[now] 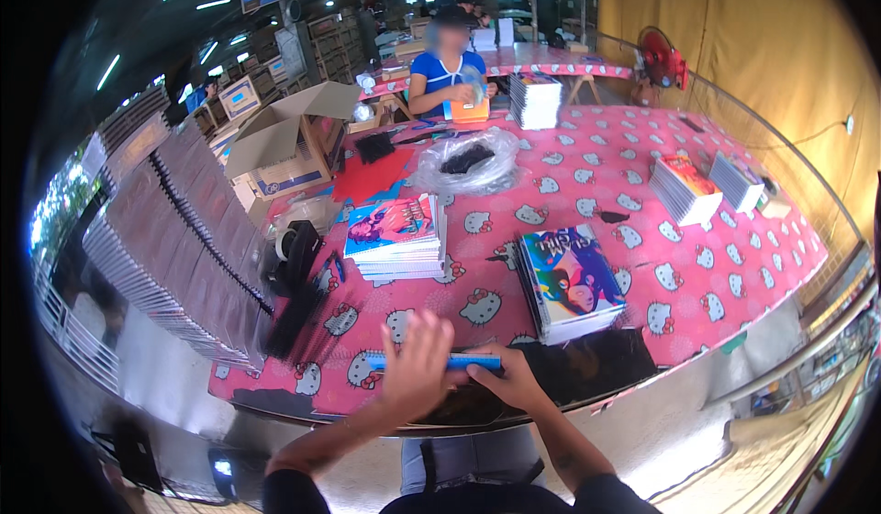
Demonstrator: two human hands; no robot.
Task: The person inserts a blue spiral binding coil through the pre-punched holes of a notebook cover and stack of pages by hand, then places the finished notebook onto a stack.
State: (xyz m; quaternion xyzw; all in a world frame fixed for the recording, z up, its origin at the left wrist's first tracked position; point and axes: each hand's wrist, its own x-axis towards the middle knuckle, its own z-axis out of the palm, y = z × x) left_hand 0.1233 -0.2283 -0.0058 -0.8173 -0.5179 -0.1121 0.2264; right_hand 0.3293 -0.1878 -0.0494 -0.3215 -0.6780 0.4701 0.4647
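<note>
A blue notebook (475, 362), seen almost edge-on with what looks like a spiral spine, is held at the table's near edge. My right hand (510, 381) grips its right end, thumb pressed on the near side. Across its left part lies my left hand (418, 367), fingers stretched out and pointing away from me. Ahead and to the right is a stack of notebooks with colourful illustrated covers (571, 280). Another stack of spiral notebooks (395, 234) sits further left. Beneath my hands a black sheet (587, 363) covers the table edge.
Tall piles of wrapped notebooks (174, 229) line the left side, beside a tape dispenser (295, 255) and black binding coils (298, 317). Beyond are an open carton (284, 151) and a plastic bag (466, 161). A co-worker (450, 73) sits across the pink table (661, 266).
</note>
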